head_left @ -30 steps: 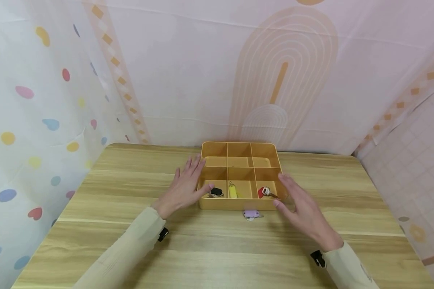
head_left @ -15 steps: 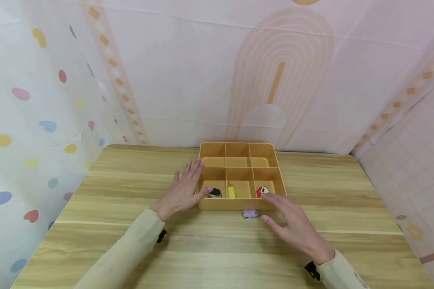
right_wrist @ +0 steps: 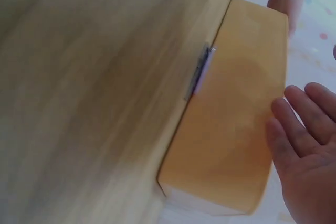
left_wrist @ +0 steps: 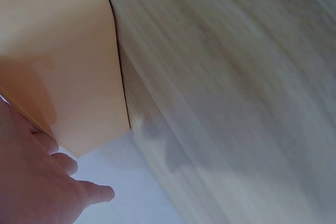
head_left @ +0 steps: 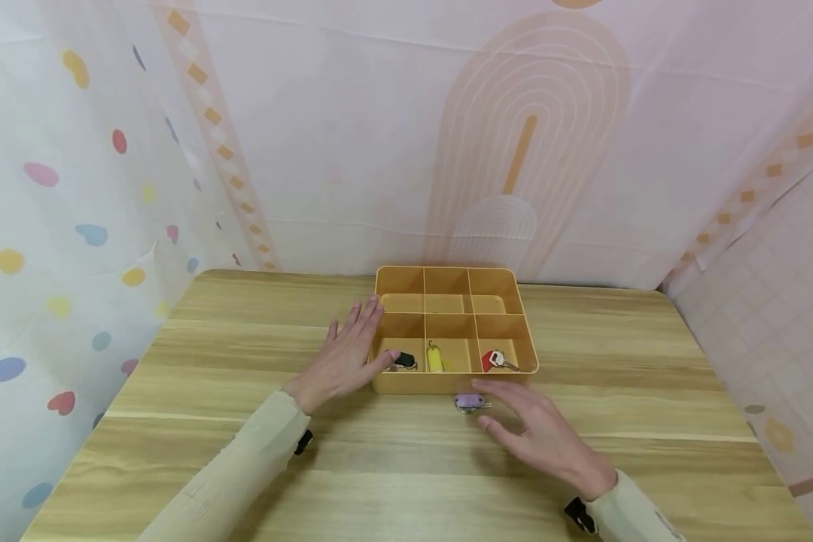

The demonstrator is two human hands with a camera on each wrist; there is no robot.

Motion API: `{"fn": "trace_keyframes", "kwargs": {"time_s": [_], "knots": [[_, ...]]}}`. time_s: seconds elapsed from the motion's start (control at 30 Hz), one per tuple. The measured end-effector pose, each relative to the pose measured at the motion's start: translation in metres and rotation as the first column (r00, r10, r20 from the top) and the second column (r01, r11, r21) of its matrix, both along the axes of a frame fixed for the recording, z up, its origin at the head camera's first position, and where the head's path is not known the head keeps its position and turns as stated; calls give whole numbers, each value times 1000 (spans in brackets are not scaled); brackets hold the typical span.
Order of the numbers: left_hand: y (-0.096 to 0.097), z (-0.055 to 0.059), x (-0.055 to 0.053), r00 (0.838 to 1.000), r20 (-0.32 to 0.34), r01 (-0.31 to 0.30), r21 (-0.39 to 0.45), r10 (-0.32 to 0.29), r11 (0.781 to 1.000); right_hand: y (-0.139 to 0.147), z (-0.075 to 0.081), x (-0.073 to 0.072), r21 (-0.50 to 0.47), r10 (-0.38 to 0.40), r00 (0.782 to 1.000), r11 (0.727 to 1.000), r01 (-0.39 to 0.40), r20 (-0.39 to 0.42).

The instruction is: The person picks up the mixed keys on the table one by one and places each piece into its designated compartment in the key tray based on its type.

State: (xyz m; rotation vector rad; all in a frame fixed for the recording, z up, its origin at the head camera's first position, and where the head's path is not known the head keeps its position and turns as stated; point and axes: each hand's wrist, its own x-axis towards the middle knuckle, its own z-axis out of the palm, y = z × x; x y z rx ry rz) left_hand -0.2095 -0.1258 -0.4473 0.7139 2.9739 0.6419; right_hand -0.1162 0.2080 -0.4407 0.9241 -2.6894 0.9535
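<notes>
An orange-yellow compartment box (head_left: pixel 413 384) stands on the table. My left hand (head_left: pixel 342 365) rests against its left side, fingers extended, the thumb reaching over the rim at the front left compartment. My right hand (head_left: pixel 545 433) is at the box's front right, thumb and fingers apart, holding nothing. Just left of its fingertips, a key with a purple tag (head_left: pixel 470 401) lies on the table before the box's front wall. In the front row sit a black-tagged key (head_left: pixel 404 360), a yellow key tag (head_left: pixel 435 359) and a red-tagged key (head_left: pixel 493 360), one per compartment. The right wrist view shows the purple tag (right_wrist: pixel 202 74) edge-on.
The wood-grain table (head_left: pixel 393 489) extends around the box on both sides and in front. A patterned cloth backdrop (head_left: pixel 352 150) hangs right behind the table's back edge, with more cloth at the left and right.
My right hand has moved left and toward me, from the box's right front corner to beside the purple-tagged key. The left hand stays against the box, which has not moved.
</notes>
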Motion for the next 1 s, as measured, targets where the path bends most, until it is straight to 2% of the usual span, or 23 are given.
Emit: {"fn": "trace_keyframes", "kwargs": {"time_s": [0.13, 0.37, 0.63, 0.9, 1.0], "knots": [[0, 0, 0, 1000, 4, 1, -1, -1, 1000, -2, -4, -4, 14, 28, 993, 999, -30, 118], [0, 0, 0, 1000, 9, 1, 3, -1, 1000, -6, -9, -15, 70, 57, 959, 994, -80, 277], [1, -1, 0, 1000, 6, 1, 9, -1, 1000, -6, -13, -18, 152, 46, 952, 984, -96, 302], [1, 0, 0, 1000, 12, 0, 9, 0, 1000, -2, -12, -16, 156, 73, 945, 979, -128, 318], [0, 0, 0, 1000, 12, -1, 16, 1, 1000, -1, -12, -15, 159, 85, 951, 978, -137, 298]]}}
